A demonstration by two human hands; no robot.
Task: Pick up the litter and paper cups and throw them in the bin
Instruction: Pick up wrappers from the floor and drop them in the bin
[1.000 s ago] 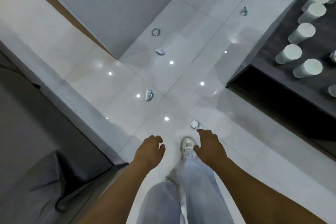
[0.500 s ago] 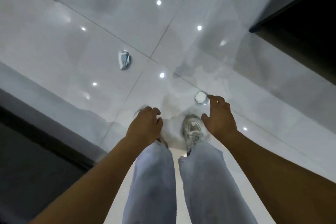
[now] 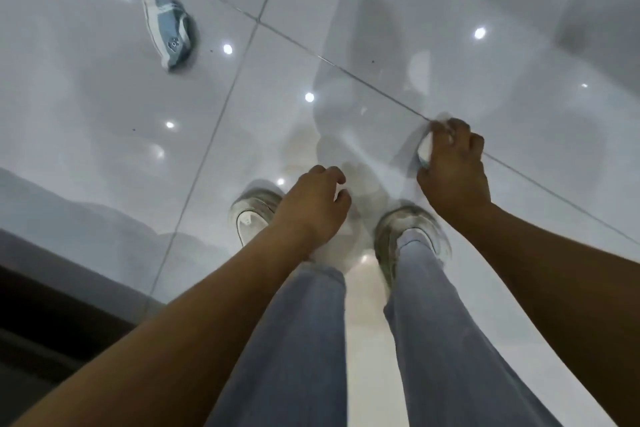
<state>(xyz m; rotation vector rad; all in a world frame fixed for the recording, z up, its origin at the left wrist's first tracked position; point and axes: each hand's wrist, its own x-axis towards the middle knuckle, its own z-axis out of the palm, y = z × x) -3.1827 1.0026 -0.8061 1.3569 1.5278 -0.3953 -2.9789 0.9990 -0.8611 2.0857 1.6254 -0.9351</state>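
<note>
The left hand (image 3: 313,208) is held loosely curled and empty above the shoes, while the right hand (image 3: 450,166) is closed around a white paper cup (image 3: 426,146) at the floor (image 3: 104,135). A lift is judged to be called for next, then a carry to the bin, which is not seen. The cup is blurred and mostly hidden by fingers; farther off, a blue-and-white piece of litter (image 3: 169,33) is left lying.

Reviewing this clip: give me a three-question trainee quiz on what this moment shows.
1. True or false: the right hand has its fingers curled on a white cup at the floor.
2. Which hand holds nothing? A) left hand B) right hand
3. Fill in: the flattened blue-and-white litter lies on the person's ____ side.

Key: 1 true; 2 A; 3 left.
</note>
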